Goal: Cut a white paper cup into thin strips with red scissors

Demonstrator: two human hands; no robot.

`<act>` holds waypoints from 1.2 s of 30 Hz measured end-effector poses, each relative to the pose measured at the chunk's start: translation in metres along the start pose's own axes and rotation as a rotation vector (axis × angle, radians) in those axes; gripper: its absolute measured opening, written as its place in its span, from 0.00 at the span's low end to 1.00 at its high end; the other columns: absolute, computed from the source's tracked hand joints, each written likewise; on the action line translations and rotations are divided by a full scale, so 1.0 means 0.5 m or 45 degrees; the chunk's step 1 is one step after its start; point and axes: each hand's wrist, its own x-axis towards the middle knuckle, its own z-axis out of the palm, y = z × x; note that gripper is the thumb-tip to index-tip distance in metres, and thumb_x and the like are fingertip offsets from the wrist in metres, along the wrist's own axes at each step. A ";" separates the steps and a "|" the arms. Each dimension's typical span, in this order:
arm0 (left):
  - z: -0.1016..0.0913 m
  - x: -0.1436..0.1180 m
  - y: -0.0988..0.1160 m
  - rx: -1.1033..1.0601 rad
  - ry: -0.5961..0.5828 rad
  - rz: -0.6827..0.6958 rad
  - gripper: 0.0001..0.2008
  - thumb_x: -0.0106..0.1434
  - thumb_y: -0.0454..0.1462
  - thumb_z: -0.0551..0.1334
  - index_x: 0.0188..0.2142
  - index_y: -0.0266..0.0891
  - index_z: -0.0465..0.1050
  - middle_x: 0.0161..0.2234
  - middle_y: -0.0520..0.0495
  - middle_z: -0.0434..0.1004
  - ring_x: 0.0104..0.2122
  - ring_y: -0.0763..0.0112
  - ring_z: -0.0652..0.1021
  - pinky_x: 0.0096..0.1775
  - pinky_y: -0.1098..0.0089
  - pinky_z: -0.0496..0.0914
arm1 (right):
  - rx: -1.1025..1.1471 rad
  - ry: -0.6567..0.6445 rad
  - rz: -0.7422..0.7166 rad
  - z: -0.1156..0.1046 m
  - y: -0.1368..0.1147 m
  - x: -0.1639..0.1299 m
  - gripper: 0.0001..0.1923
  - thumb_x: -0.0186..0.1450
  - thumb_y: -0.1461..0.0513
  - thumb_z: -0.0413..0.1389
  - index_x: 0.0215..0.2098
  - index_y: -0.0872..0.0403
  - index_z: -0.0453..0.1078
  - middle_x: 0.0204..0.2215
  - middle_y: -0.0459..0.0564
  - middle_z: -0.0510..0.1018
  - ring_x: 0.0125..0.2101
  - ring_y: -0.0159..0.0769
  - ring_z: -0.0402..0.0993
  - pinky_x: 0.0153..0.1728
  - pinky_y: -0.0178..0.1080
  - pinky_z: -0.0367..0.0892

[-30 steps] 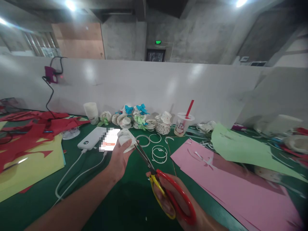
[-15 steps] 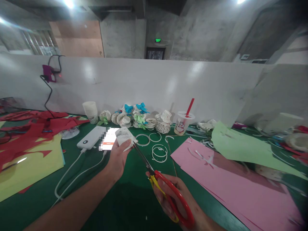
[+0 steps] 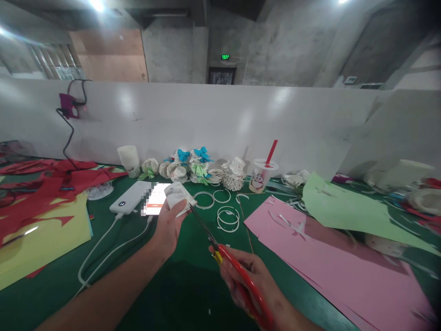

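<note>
Nearest the camera, the right hand [image 3: 253, 285] has its grip clamped on the red and yellow handles of a pair of scissors [image 3: 225, 255], whose blades lie together and slant up and left. The blade tip meets the edge of a white paper cup piece [image 3: 176, 195], which the left hand [image 3: 168, 226] holds above the green tabletop [image 3: 193, 285] with its grip closed around the piece. Just behind that hand lie a lit phone [image 3: 156, 204] and a white power bank [image 3: 129, 197] with white cables [image 3: 103, 253] trailing toward the camera. Several white paper rings [image 3: 227, 216] lie flat beyond the scissors. A pink sheet [image 3: 327, 262] lies to the right, with a light green sheet [image 3: 344, 209] behind it. Farther back, against the white partition [image 3: 220, 119], stand a row of paper cup flowers [image 3: 193, 170] and 1 drink cup with a red straw [image 3: 262, 174].
</note>
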 end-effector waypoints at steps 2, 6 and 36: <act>0.002 -0.001 0.001 -0.006 0.002 0.000 0.25 0.51 0.36 0.66 0.50 0.39 0.66 0.41 0.43 0.76 0.41 0.60 0.76 0.44 0.60 0.68 | -0.003 0.003 -0.018 0.002 0.000 0.000 0.18 0.54 0.50 0.61 0.25 0.58 0.70 0.13 0.38 0.63 0.08 0.18 0.53 0.09 0.24 0.47; 0.002 -0.002 0.001 -0.005 0.001 -0.004 0.25 0.52 0.36 0.65 0.50 0.40 0.67 0.41 0.44 0.77 0.41 0.60 0.77 0.45 0.60 0.68 | -0.038 0.016 -0.023 0.001 0.002 0.004 0.18 0.53 0.50 0.62 0.24 0.57 0.68 0.11 0.37 0.62 0.07 0.19 0.53 0.08 0.25 0.47; -0.015 0.000 -0.014 0.096 -0.006 0.053 0.22 0.53 0.37 0.65 0.48 0.39 0.68 0.44 0.44 0.74 0.45 0.62 0.74 0.49 0.62 0.64 | 0.069 -0.138 -0.038 -0.013 0.008 -0.010 0.21 0.61 0.50 0.55 0.45 0.55 0.67 0.18 0.38 0.63 0.12 0.20 0.52 0.13 0.28 0.46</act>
